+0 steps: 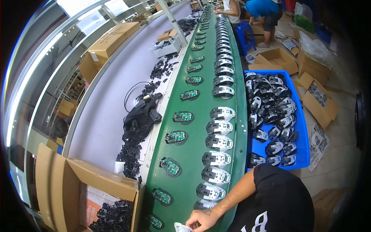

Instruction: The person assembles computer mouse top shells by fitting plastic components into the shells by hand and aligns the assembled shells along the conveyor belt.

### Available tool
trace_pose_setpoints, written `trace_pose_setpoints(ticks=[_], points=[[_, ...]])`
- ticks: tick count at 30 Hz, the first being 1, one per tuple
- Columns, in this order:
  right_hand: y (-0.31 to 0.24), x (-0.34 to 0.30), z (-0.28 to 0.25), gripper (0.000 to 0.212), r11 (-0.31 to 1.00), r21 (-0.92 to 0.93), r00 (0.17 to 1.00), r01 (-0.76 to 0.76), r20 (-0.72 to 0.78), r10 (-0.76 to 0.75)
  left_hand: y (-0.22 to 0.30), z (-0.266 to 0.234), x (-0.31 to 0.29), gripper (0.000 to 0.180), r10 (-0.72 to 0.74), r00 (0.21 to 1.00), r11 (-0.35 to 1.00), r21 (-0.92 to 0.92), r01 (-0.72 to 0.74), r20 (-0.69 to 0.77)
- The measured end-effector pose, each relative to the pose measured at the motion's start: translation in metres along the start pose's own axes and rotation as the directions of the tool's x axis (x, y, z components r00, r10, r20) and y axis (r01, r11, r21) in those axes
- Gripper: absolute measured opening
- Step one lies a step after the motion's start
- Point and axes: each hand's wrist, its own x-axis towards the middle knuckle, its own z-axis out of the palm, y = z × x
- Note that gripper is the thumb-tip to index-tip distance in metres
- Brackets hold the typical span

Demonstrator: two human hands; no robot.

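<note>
At the bottom edge, my right hand (203,220) is closed on a white mouse shell (181,227), which the frame partly cuts off. My forearm reaches over the green conveyor belt (193,154) from the right. Beside the hand runs a row of white-and-black mouse covers (216,158), the nearest one partly behind my wrist. Along the belt's left side lie mouse bases with green circuit boards (170,166), spaced apart; the closest base (155,221) is left of the held shell. My left hand is out of view.
A blue bin (305,143) of mouse covers stands right of the belt. On the left are an open carton (104,170) of black parts, heaps of small black pieces (129,158) and a black bag (143,116). Further off, two people work near a blue stool (245,36) and cartons (276,60).
</note>
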Motion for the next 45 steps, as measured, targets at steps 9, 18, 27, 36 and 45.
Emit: trace_pose_setpoints(ticks=[9,18,27,36,45], points=[[0.007,-0.008,0.015,0.012,0.996,0.072,0.999,-0.049,0.022,0.047,-0.005,-0.01,-0.012,0.075,0.055,0.998,0.998,0.006,-0.055,-0.002],[-0.019,-0.003,-0.032,0.012,0.981,0.084,0.976,0.177,-0.146,-0.164,0.031,0.043,0.003,0.07,0.255,0.959,0.956,-0.119,-0.269,-0.122],[-0.047,-0.008,-0.05,0.014,0.922,0.377,0.993,0.093,-0.099,-0.06,0.042,0.059,-0.012,0.06,0.056,0.978,0.911,-0.39,-0.133,-0.203],[-0.07,-0.011,-0.094,0.031,0.989,0.146,0.981,0.008,0.191,-0.036,-0.02,-0.042,0.008,0.059,-0.063,0.946,0.891,-0.444,-0.091,-0.319],[-0.105,-0.041,-0.33,0.038,0.574,-0.706,0.713,-0.415,-0.644,-0.277,0.087,0.053,0.024,0.067,0.099,0.958,0.994,-0.013,-0.106,-0.271]])
